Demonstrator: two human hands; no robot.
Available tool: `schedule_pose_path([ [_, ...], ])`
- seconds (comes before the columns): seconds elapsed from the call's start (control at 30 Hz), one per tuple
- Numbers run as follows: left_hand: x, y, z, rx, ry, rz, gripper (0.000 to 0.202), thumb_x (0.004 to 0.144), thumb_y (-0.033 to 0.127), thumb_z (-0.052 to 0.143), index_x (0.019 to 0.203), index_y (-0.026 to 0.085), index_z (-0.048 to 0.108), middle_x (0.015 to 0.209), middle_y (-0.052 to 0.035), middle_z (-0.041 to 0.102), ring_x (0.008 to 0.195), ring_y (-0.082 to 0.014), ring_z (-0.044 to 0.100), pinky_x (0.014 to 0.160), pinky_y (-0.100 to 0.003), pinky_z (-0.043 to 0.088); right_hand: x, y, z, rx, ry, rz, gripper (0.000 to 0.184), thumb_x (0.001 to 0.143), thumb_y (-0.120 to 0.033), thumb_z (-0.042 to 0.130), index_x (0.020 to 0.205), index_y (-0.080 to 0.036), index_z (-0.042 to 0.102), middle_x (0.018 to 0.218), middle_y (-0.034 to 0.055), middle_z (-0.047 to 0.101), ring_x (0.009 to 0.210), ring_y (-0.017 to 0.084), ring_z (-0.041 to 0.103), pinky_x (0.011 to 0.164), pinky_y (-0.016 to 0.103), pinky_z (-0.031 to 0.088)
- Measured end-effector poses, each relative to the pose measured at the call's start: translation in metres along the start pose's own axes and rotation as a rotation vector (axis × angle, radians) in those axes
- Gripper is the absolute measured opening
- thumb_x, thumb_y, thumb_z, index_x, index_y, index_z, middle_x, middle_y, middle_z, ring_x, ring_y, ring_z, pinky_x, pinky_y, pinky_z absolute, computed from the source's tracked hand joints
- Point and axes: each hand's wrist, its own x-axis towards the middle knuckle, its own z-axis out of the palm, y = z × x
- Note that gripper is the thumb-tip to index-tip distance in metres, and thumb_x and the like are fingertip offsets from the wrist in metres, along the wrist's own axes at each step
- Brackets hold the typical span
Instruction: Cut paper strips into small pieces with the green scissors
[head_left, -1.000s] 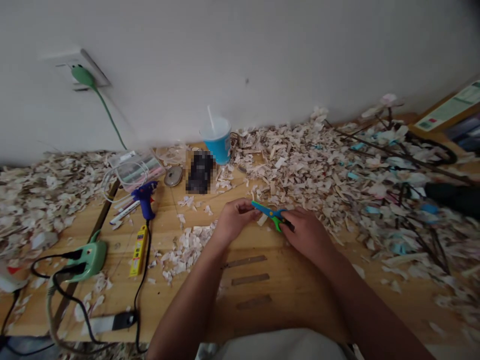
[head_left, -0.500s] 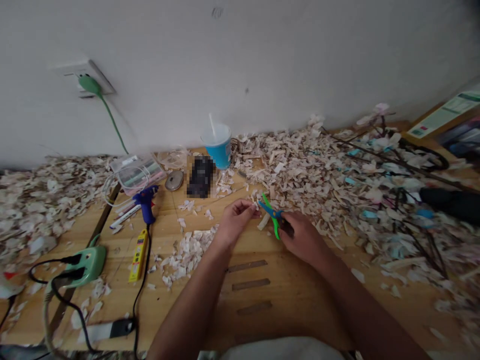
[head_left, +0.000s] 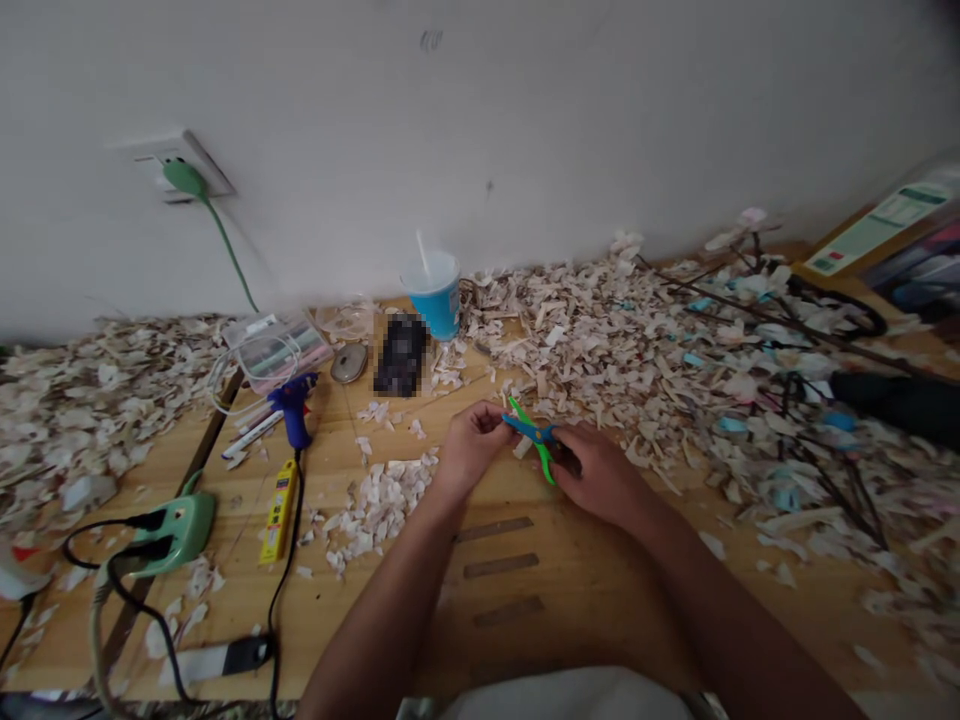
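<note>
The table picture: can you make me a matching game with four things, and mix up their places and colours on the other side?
Things:
1. Scissors
2. Cup
3. Plug
4. Glue gun

Places and colours:
A. Green, in the wall socket
B. Dark blue, with a black cord
C. In the right hand, blades open
D. Near the wall, with a straw sticking up

Right pairs: 1-C, 2-D, 3-A, 4-B

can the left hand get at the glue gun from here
Likely yes: only tabletop and low scraps seem to lie between the left hand and the glue gun, nothing tall in the way, though that hand is at the tips of the scissors.
</note>
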Motion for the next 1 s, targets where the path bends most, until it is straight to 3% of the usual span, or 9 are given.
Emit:
schedule_pose_path([
  [0.57,-0.001,0.006,-0.008,0.106,-0.094,-0.004,0.014,0.067,0.026,0.069,0.071,0.015,0.061,0.065,0.0002,0.065,0.06,-0.0098,0.056,0.061,-0.022,0.042,0.0,0.0,0.001,-0.112,-0.022,-0.032,0.011,0.081,-0.021,0.056,0.089,-0.02,0.063,0.083,0.0073,0.064,0.084,0.024,0.057,0.074,0.034,0.043],
  [0.83,0.0,0.012,-0.011,-0.023,-0.149,-0.092,0.031,0.066,0.042,0.077,0.075,0.015,0.065,0.068,-0.0006,0.066,0.062,-0.0103,0.057,0.065,-0.024,0.046,-0.001,0.001,0.006,-0.12,-0.01,0.029,0.014,0.087,-0.025,0.053,0.088,-0.021,0.066,0.08,0.0065,0.065,0.078,0.022,0.06,0.07,0.032,0.044],
  [1.0,0.001,0.011,-0.011,-0.102,-0.112,-0.079,0.036,0.068,0.048,0.077,0.077,0.015,0.064,0.069,-0.0004,0.066,0.061,-0.0098,0.058,0.065,-0.023,0.047,-0.001,0.006,0.006,-0.075,0.03,0.072,0.016,0.086,-0.024,0.05,0.091,-0.02,0.065,0.081,0.0073,0.065,0.08,0.023,0.06,0.072,0.034,0.045],
])
